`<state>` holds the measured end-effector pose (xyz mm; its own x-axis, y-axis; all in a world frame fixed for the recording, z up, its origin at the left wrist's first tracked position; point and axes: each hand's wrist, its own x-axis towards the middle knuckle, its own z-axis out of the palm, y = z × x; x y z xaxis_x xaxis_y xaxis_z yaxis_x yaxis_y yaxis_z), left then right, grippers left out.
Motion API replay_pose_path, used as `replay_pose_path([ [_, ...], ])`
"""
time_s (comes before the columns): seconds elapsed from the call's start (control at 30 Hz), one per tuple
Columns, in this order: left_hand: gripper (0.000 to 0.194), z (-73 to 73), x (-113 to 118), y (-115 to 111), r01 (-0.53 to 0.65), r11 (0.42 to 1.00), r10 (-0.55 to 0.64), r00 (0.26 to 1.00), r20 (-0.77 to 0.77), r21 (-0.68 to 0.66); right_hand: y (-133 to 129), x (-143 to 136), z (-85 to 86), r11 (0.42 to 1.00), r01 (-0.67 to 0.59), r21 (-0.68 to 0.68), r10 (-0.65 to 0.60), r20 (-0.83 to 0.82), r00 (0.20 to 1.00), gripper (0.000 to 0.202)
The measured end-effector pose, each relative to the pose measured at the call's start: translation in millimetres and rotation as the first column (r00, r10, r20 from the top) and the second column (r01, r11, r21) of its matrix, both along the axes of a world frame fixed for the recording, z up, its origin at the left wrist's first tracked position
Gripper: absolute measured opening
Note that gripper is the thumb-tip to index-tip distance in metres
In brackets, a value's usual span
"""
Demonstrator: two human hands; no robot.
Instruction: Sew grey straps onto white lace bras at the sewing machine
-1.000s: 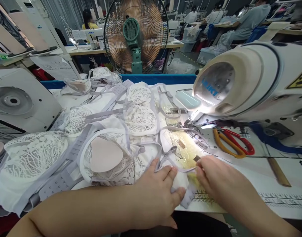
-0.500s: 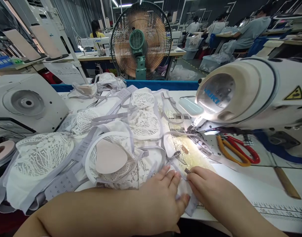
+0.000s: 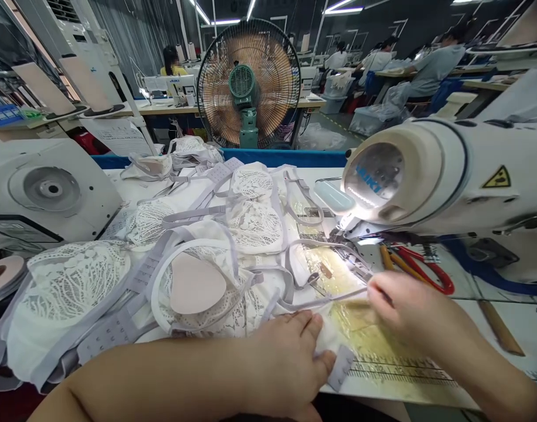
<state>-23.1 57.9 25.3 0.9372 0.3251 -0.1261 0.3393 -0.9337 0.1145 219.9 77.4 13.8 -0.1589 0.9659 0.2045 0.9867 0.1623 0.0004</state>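
Note:
White lace bras (image 3: 255, 223) with grey straps and bands lie across the table. My left hand (image 3: 286, 357) rests flat with fingers spread on the white fabric near the front edge, beside a grey hook band end (image 3: 340, 368). Pinched in my right hand (image 3: 396, 299) is a thin grey strap (image 3: 325, 300), pulled out to the right over the yellow taped patch (image 3: 360, 328). A beige oval pad (image 3: 197, 283) sits in a bra cup to the left of my hands.
A white sewing machine (image 3: 418, 170) stands at right, its lamp lit. Beneath it lie red-handled scissors (image 3: 435, 275) and a wooden-handled tool (image 3: 500, 328). Another machine head (image 3: 48, 187) is at left. Behind the table stands a fan (image 3: 248, 82); people sit farther back.
My right hand has moved right and slightly up, away from my left hand, drawing the strap out straighter. My left hand has stayed on the fabric. The view has shifted slightly.

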Motion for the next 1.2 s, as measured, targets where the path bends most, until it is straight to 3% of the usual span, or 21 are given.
replay_pose_path([
  [0.1, 0.074, -0.7, 0, 1, 0.031, 0.999, -0.031, 0.999, 0.015, 0.035, -6, -10, -2.3, 0.989, -0.141, -0.054, 0.138, -0.06, 0.989, 0.026],
  [0.3, 0.07, -7.2, -3, 2, 0.026, 0.989, -0.043, 0.992, 0.117, 0.146, -12, -44, -7.7, 0.958, -0.273, 0.088, 0.27, 0.046, 0.962, 0.018],
  [0.5, 0.077, -11.9, 0, 7, -0.139, 0.983, 0.124, 0.985, 0.121, 0.124, -10, -53, -20.8, 0.953, -0.235, 0.189, 0.226, 0.071, 0.972, 0.024],
  [0.6, 0.079, -10.3, 3, 11, -0.121, 0.989, 0.116, 0.991, 0.062, 0.088, -10, -51, -24.4, 0.955, -0.183, 0.236, 0.175, 0.055, 0.983, 0.022],
  [0.77, 0.083, -3.1, 5, 14, -0.118, 0.993, 0.118, 0.993, -0.001, 0.029, -8, -43, -22.9, 0.961, 0.02, 0.275, -0.015, -0.019, 1.0, 0.021],
  [0.93, 0.08, -4.6, 2, 17, -0.121, 0.993, 0.121, 0.991, 0.054, -0.004, -10, -34, -22.4, 0.953, 0.147, 0.263, -0.124, -0.102, 0.987, 0.023],
  [1.1, 0.068, -13.7, 0, 24, -0.1, 0.99, 0.12, 0.97, 0.21, -0.102, -26, -29, -17.9, 0.977, 0.045, 0.207, -0.008, -0.177, 0.984, 0.022],
  [1.2, 0.045, -12.4, 3, 25, -0.181, 0.958, 0.251, 0.904, 0.346, -0.221, -42, -34, -14.2, 0.975, -0.038, 0.218, 0.091, -0.236, 0.967, 0.02],
])
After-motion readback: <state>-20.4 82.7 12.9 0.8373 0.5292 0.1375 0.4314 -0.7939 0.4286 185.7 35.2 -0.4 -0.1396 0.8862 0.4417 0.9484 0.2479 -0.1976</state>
